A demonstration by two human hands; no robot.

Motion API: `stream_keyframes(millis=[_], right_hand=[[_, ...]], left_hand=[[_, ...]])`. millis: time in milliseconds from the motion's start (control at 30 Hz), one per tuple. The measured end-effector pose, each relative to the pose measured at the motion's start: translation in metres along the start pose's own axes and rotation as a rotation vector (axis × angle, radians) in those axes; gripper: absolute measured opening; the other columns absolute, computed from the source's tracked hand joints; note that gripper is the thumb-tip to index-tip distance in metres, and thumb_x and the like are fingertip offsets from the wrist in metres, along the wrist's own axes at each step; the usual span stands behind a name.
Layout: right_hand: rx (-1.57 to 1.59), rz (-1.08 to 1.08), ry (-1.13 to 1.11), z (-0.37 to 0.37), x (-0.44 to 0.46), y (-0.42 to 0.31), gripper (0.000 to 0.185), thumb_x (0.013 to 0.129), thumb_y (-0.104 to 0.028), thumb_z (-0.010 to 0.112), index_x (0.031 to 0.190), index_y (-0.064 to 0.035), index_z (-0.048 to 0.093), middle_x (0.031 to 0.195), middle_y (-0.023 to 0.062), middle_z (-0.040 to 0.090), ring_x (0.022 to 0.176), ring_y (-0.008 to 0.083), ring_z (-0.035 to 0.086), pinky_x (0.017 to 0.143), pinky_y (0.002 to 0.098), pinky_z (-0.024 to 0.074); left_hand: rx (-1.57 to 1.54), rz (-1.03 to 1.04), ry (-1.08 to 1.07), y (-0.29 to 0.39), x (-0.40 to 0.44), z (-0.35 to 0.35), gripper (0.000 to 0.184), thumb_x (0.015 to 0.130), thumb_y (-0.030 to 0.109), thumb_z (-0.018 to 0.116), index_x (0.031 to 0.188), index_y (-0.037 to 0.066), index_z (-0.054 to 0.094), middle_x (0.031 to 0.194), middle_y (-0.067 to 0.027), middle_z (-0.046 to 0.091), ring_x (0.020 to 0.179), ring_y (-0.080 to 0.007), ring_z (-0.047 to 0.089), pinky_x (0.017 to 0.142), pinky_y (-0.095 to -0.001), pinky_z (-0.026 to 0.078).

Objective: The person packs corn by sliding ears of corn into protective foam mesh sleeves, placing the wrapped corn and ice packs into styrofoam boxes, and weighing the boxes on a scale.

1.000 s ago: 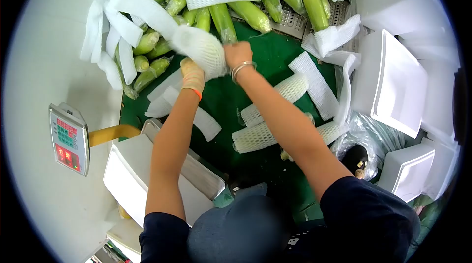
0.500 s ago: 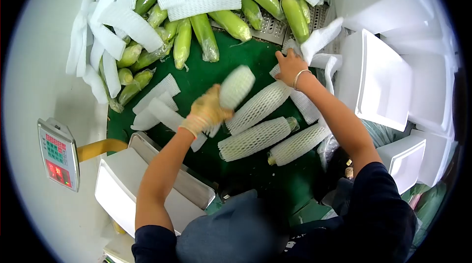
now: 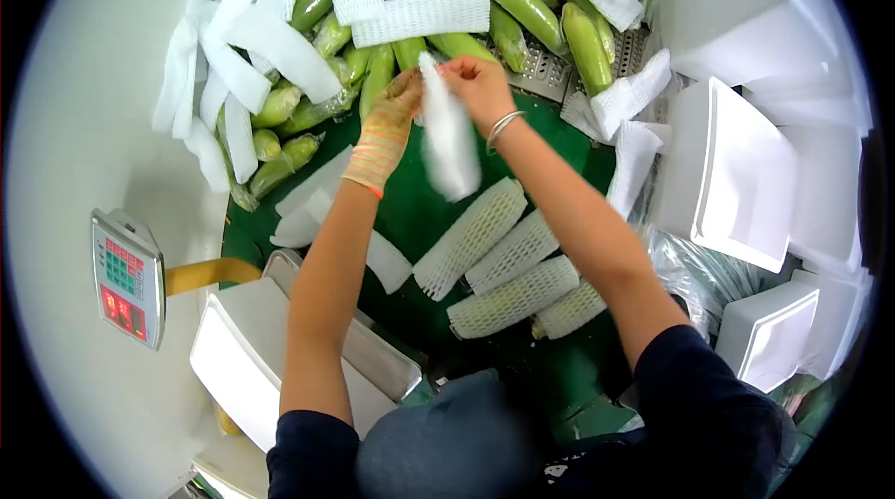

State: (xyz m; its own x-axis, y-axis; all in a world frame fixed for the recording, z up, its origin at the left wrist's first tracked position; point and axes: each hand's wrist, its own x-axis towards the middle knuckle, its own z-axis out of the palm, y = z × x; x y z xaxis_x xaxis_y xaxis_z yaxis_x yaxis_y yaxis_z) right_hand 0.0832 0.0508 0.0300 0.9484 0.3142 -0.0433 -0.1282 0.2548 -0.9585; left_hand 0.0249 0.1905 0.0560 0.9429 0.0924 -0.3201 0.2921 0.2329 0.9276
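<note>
grip closed at the upper centre, the left hand (image 3: 387,126) and right hand (image 3: 478,93) pinch a blurred white foam sleeve (image 3: 452,146) by its top; uneven tugging could tear it.

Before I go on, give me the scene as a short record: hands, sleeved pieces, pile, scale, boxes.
Left hand: striped glove, pinching a blurred white foam sleeve near its top
Right hand: bare, fingers at the same end
Sleeved pieces: four long pale-green vegetables in white foam netting, side by side on the green work surface
Pile: long green vegetables in clear film, loose foam sleeves on top
Scale: grey keypad display, red digits lit, unreadable
Boxes: white, open, at right
</note>
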Motion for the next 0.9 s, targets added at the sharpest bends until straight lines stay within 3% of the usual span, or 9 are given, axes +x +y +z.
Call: stream_keyframes(millis=[167,233,367,433,533,667,733,833,900], right_hand=[[-0.15,-0.043,0.318,0.032,0.003,0.017,0.017,0.082,-0.018,0.062,0.08,-0.0017,0.058,0.072,0.0062,0.057,0.066,0.0177,0.053,0.06,0.0327,0.0463],[0.3,0.021,0.31,0.029,0.026,0.042,0.018,0.089,-0.02,0.054,0.086,-0.0017,0.054,0.078,0.0064,0.057,0.068,0.0176,0.054,0.062,0.0329,0.0465],[-0.027,0.356,0.224,0.025,0.029,0.031,0.033,0.087,-0.029,0.057,0.097,0.0031,0.058,0.085,0.0113,0.063,0.079,0.0224,0.061,0.072,0.0336,0.0492],[-0.729,0.106,0.302,0.022,0.024,0.066,0.037,0.081,-0.029,0.064,0.091,0.0059,0.06,0.086,0.0154,0.066,0.076,0.0244,0.063,0.07,0.0328,0.0486],[-0.474,0.029,0.179,0.004,0.012,0.092,0.036,0.077,-0.031,0.065,0.08,0.0048,0.063,0.076,0.0245,0.062,0.073,0.0382,0.062,0.065,0.0398,0.0487],[-0.601,0.121,0.05,0.001,-0.083,-0.07,0.037,0.078,-0.03,0.065,0.071,0.0063,0.061,0.061,0.0217,0.058,0.054,0.0292,0.058,0.054,0.0381,0.045],[-0.579,0.141,0.013,-0.002,-0.094,-0.077,0.037,0.077,-0.03,0.065,0.069,0.0063,0.061,0.057,0.0206,0.056,0.049,0.0252,0.056,0.051,0.0367,0.0435],[-0.394,0.218,0.053,0.001,-0.078,-0.058,0.033,0.076,-0.023,0.065,0.066,0.0074,0.059,0.052,0.0153,0.053,0.046,0.0159,0.049,0.048,0.0325,0.0402],[-0.19,0.149,0.236,0.004,-0.059,-0.038,0.029,0.074,-0.018,0.064,0.063,0.0087,0.058,0.051,0.01,0.052,0.049,0.0105,0.045,0.047,0.0309,0.0381]], left_hand=[[0.531,0.379,0.039,-0.026,0.026,-0.027,0.024,0.089,0.015,0.056,0.103,-0.003,0.058,0.099,-0.0049,0.058,0.092,-0.0136,0.054,0.085,-0.0263,0.041],[-0.374,0.086,0.143,-0.034,0.058,-0.025,0.02,0.089,0.011,0.051,0.104,-0.001,0.057,0.1,-0.0065,0.058,0.095,-0.017,0.054,0.089,-0.0315,0.041],[1.99,0.819,0.57,-0.089,0.088,-0.053,0.034,0.083,0.028,0.058,0.106,0.003,0.057,0.108,-0.017,0.06,0.097,-0.034,0.058,0.082,-0.0394,0.048],[1.578,0.409,0.515,-0.092,0.084,-0.038,0.039,0.086,0.033,0.053,0.109,0.001,0.054,0.107,-0.0193,0.06,0.094,-0.0346,0.06,0.078,-0.0403,0.049],[1.079,-0.064,0.252,-0.069,0.062,-0.02,0.044,0.086,0.033,0.053,0.118,0.004,0.047,0.115,-0.0193,0.055,0.093,-0.035,0.06,0.076,-0.0389,0.05],[1.251,0.805,-0.045,-0.057,-0.068,0.014,0.05,0.071,0.02,0.065,0.118,0.008,0.051,0.108,-0.0096,0.062,0.089,-0.0283,0.061,0.071,-0.0375,0.05],[1.271,0.661,-0.163,-0.043,-0.1,0.023,0.054,0.069,0.018,0.068,0.12,0.01,0.051,0.11,-0.0083,0.062,0.088,-0.0275,0.062,0.071,-0.0375,0.051],[0.286,-0.321,-0.212,-0.035,-0.111,0.023,0.049,0.07,0.013,0.067,0.117,0.007,0.054,0.108,-0.0078,0.062,0.092,-0.0303,0.061,0.072,-0.0385,0.052],[0.865,0.17,-0.03,-0.026,-0.091,0.022,0.035,0.076,0.014,0.062,0.109,0.007,0.056,0.1,-0.0079,0.063,0.085,-0.0261,0.061,0.065,-0.0365,0.051]])
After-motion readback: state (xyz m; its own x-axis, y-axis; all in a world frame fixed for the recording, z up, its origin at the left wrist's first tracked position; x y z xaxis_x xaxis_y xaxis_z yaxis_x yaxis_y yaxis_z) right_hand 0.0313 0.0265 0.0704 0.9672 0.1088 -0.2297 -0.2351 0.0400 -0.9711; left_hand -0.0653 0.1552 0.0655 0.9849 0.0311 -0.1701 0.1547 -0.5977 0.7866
